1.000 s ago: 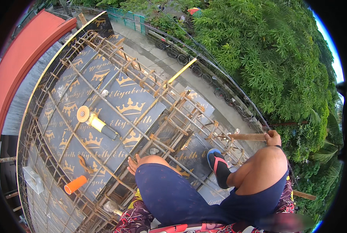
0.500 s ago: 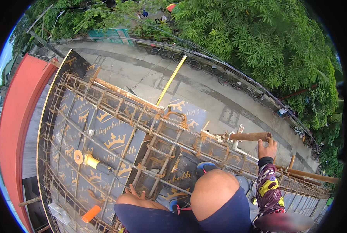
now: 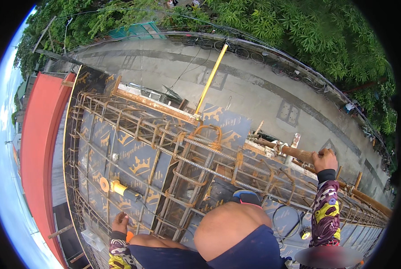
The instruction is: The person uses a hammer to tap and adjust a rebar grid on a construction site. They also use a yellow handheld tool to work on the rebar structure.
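Note:
My right hand (image 3: pixel 325 160) is closed over the near end of a rusty steel pipe (image 3: pixel 299 154), which sticks out along the edge of the formwork. My left hand (image 3: pixel 119 222) is raised beside my knee, its fingers loosely bent and apart, holding nothing I can see. Beside its wrist, part of an orange cylinder (image 3: pixel 129 236) shows. Ahead of that hand an angle grinder (image 3: pixel 119 187) with a yellow head and an orange disc lies on the rebar mesh. My bent knees are between my hands, over the rebar cage (image 3: pixel 196 168).
Dark printed plywood panels (image 3: pixel 140 154) lie under the mesh. A yellow bar (image 3: pixel 211 83) leans outward past the edge, over a concrete street (image 3: pixel 263 96) far below. A red beam (image 3: pixel 43 148) runs along the left. A cable coil (image 3: pixel 286 222) lies right of my knee.
My right hand, just touching the pipe end before, now wraps over it. My left hand has risen from beside my knee and moved left. The view has shifted and tilted.

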`<state>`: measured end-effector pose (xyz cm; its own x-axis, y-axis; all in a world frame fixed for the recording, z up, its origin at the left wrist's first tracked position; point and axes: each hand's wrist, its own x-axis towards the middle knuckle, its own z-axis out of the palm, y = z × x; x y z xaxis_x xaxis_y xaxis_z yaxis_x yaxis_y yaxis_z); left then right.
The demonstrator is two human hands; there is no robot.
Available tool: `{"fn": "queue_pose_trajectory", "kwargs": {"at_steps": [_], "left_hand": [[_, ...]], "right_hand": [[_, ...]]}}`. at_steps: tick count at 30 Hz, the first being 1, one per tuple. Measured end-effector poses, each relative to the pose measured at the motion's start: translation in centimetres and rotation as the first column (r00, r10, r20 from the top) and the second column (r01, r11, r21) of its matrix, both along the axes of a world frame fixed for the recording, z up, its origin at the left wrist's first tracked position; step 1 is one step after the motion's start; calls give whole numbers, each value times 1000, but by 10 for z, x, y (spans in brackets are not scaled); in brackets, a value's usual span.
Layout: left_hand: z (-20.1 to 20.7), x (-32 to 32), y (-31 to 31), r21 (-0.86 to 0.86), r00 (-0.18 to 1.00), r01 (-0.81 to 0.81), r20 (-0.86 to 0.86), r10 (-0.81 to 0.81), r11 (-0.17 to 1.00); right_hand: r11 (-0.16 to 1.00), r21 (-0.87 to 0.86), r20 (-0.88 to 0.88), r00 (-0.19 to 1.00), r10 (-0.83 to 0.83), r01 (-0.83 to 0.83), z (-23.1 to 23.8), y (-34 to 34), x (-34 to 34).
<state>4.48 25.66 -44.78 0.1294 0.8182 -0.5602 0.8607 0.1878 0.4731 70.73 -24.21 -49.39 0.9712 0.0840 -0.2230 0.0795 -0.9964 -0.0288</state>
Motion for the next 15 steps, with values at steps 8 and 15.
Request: {"fn": "queue_pose_trajectory", "kwargs": {"at_steps": [8, 15], "left_hand": [[51, 79, -52, -145, 954, 247, -138, -266, 958], [45, 64, -46, -14, 931, 251, -269, -245, 968]], "right_hand": [[977, 205, 316, 949, -13, -54, -25, -18, -1], [955, 277, 282, 959, 22, -104, -31, -19, 2]]}}
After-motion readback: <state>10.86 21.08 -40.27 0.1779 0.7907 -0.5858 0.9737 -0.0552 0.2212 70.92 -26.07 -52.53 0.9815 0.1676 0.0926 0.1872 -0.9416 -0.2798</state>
